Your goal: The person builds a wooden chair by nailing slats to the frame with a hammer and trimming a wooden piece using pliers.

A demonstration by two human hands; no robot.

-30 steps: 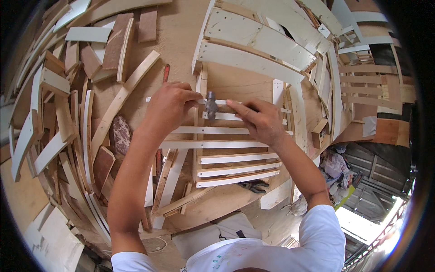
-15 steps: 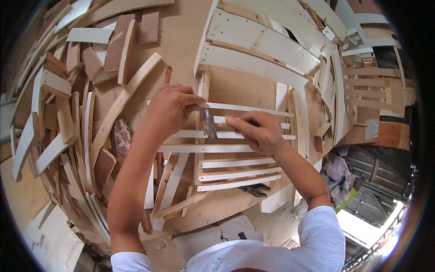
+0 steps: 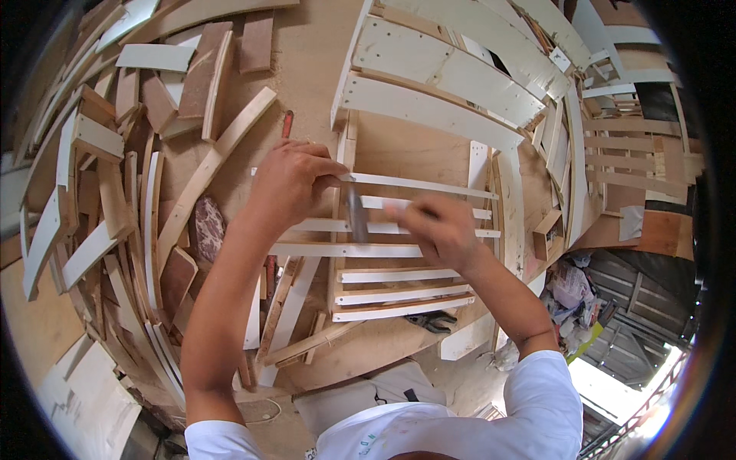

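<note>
My right hand (image 3: 441,230) is closed round the handle of a hammer, blurred by motion. The grey hammer head (image 3: 356,216) hangs over the white slats, just right of my left hand (image 3: 295,180). That left hand is closed, its fingertips pinched together at the left part of the topmost white slat (image 3: 422,185); what they hold, if anything, is hidden. Several white-faced slats lie across a wooden frame, among them a longer slat (image 3: 307,250) below the hammer and a shorter one (image 3: 402,313) nearest me.
Loose wood offcuts (image 3: 215,165) pile up on the left. A red-handled tool (image 3: 287,124) lies beyond my left hand. Pliers (image 3: 431,322) rest by the nearest slats. A large white slatted panel (image 3: 429,57) stands at the far side, with a small wooden box (image 3: 546,234) to the right.
The hammer head has swung slightly and now stands straighter across the slats. My right hand has shifted a little and is more blurred. My left hand keeps its place on the slat.
</note>
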